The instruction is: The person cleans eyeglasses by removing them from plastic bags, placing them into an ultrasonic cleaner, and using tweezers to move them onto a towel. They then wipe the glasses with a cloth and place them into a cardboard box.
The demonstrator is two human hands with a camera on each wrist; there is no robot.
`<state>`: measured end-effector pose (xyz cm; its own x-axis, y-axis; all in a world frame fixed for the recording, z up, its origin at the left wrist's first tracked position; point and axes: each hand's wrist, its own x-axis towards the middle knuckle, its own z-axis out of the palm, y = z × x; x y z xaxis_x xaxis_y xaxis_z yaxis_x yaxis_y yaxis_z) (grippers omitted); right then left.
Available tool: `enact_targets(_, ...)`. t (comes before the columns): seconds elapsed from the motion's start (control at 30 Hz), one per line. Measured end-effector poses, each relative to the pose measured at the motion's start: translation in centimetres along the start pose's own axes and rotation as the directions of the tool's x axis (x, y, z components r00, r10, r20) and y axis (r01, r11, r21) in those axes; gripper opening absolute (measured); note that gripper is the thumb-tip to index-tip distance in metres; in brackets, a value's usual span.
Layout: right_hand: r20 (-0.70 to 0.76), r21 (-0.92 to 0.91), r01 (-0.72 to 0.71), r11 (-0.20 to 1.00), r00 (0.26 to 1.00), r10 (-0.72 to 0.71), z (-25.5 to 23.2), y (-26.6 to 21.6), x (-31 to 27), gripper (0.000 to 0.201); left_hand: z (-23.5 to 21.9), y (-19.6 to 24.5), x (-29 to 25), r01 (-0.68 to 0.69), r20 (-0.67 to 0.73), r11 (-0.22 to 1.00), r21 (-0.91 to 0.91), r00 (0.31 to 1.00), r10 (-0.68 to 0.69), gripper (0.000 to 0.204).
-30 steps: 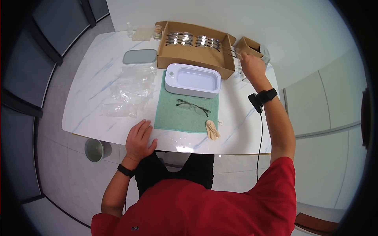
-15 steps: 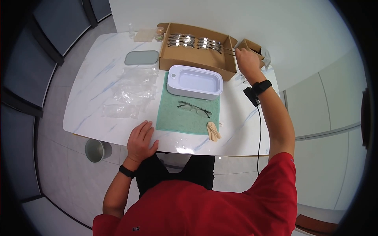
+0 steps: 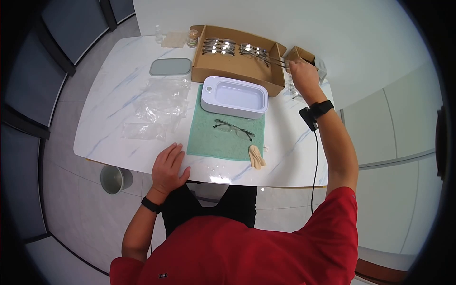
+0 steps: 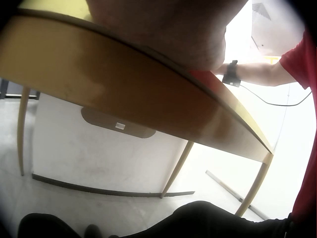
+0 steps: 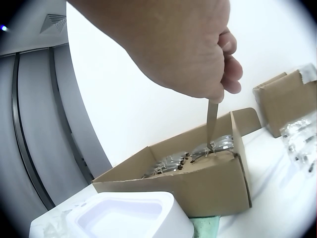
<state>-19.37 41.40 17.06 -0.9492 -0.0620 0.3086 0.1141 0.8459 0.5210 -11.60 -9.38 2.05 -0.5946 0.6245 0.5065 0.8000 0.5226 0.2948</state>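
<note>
The right hand [image 3: 305,78] grips metal tweezers [image 3: 278,62] over the right end of a cardboard box [image 3: 237,75]. In the right wrist view the hand [image 5: 183,49] holds the tweezers [image 5: 212,121] pointing down, their tips at glasses [image 5: 218,145] lying in the box [image 5: 173,191]. Rows of glasses [image 3: 219,46] lie inside the box. The left hand [image 3: 167,170] rests flat on the table's front edge, fingers relaxed. One pair of glasses [image 3: 233,129] lies on a green cloth [image 3: 204,137], in front of a white cleaner tub [image 3: 235,97].
Clear plastic bags [image 3: 159,107] and a grey lid [image 3: 170,67] lie at the left. A jar [image 3: 192,38] and small bottle [image 3: 158,34] stand behind. Beige finger cots [image 3: 256,157] lie front right. A smaller box [image 3: 300,56] and bagged glasses [image 3: 294,91] are at right.
The right hand and tweezers shifted left, then slightly back right; the tweezers still reach into the box's right end, at the glasses. The left hand has stayed on the table edge.
</note>
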Motion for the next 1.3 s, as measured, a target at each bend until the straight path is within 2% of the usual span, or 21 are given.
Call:
enact_targets(0.4, 0.019, 0.022, 0.001, 1.000, 1.000, -0.001, 1.0, -0.5, 0.4, 0.010, -0.1, 0.1, 0.0, 0.002, 0.000, 1.000, -0.001, 1.000, -0.002, 0.044)
enact_targets(0.57, 0.015, 0.039, 0.015, 0.999, 1.000, -0.016, -0.2, -0.6, 0.3, 0.009, -0.1, 0.1, -0.1, 0.011, -0.002, 1.000, -0.010, 1.000, -0.011, 0.044)
enact_targets(0.7, -0.072, 0.086, 0.022, 0.996, 0.997, -0.016, -0.9, 0.3, -0.6, 0.009, -0.1, 0.0, 0.0, 0.005, -0.006, 1.000, -0.002, 1.000, -0.005, 0.043)
enact_targets(0.93, -0.242, 0.281, -0.030, 0.959, 0.965, 0.101, -9.1, 0.5, -5.4, 0.016, -0.1, -0.1, -0.3, 0.005, -0.019, 1.000, -0.010, 1.000, -0.005, 0.045)
enact_targets(1.03, -0.224, 0.418, -0.055, 0.907, 0.961, 0.161, -12.9, 0.2, -8.5, 0.022, -0.1, -0.2, -0.3, -0.012, -0.022, 1.000, 0.010, 1.000, 0.013, 0.045)
enact_targets(1.13, -0.087, 0.549, -0.128, 0.826, 0.974, 0.209, -15.7, -1.0, -11.5, 0.023, 0.0, -0.3, -0.4, -0.013, -0.025, 1.000, 0.015, 1.000, 0.013, 0.045)
enact_targets(1.27, -0.010, 0.565, -0.081, 0.821, 0.994, 0.105, -15.7, -2.4, -14.1, 0.023, 0.0, -0.2, -0.4, -0.013, -0.031, 1.000, 0.017, 0.999, 0.014, 0.045)
enact_targets(1.3, -0.028, 0.559, -0.042, 0.828, 0.997, 0.069, -15.2, -2.5, -14.4, 0.023, 0.0, -0.2, -0.4, -0.012, -0.033, 1.000, 0.016, 0.999, 0.013, 0.044)
